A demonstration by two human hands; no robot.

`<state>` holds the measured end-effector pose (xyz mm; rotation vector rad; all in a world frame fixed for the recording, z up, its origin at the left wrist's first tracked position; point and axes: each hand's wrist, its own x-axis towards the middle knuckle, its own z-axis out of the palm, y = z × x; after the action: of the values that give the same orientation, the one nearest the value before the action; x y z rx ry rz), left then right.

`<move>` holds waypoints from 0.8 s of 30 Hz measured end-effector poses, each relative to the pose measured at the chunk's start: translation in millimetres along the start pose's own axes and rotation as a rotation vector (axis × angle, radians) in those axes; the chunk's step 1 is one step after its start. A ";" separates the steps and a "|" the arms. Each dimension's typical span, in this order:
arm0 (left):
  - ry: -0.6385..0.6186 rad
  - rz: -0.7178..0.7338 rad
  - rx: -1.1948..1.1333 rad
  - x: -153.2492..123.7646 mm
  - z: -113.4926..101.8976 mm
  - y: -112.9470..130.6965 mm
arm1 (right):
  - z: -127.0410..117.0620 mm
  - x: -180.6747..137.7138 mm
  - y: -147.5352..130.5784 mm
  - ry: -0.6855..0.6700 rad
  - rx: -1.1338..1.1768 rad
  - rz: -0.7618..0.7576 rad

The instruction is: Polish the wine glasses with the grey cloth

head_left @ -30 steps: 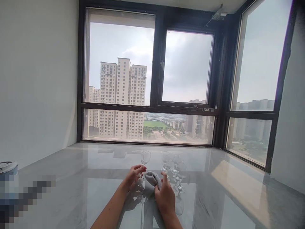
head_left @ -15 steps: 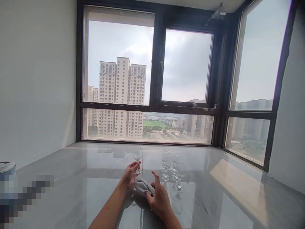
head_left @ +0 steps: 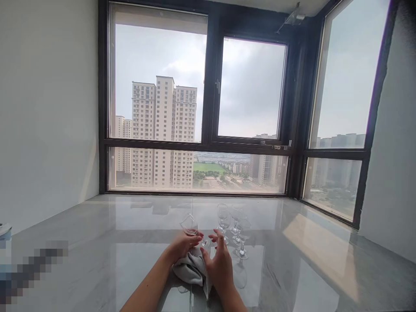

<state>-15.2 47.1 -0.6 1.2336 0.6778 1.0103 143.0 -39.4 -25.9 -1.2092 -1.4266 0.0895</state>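
My left hand [head_left: 182,246] is closed on a small clear stemmed glass [head_left: 190,226], which is tilted with its bowl to the upper left and its foot toward my right hand. A grey cloth [head_left: 191,269] hangs below and between my hands, over the glossy grey marble surface [head_left: 97,242]. My right hand [head_left: 219,263] is beside the glass's foot, fingers partly spread, with the cloth against its palm side. Three more stemmed glasses [head_left: 234,225] stand upright just beyond my right hand.
Tall dark-framed windows [head_left: 208,108] close off the far edge and right side of the marble surface. A white wall runs along the left. A blurred-out patch [head_left: 29,268] and part of a blue-and-white container [head_left: 4,232] sit at the left edge.
My left hand tipped the glass from upright to tilted and brought it lower, toward my right hand. The cloth dropped from a bunched shape to hanging loose. The view shifted slightly right.
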 end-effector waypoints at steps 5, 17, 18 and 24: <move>-0.116 0.021 0.245 -0.7 9.5 1.0 | 1.6 -0.5 2.1 -0.061 -0.097 0.022; -0.015 0.130 0.482 9.7 13.3 -17.9 | 2.4 3.4 3.1 -0.147 -0.316 0.208; -0.011 0.125 0.498 10.8 13.0 -19.7 | 2.6 3.5 3.7 -0.150 -0.320 0.216; 0.025 0.151 0.638 14.5 9.0 -25.2 | 2.8 3.5 5.3 -0.090 -0.285 0.219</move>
<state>5.2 55.8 -21.5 1.8490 0.9818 0.9631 144.8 -33.0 -27.8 -1.6126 -1.4127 0.0949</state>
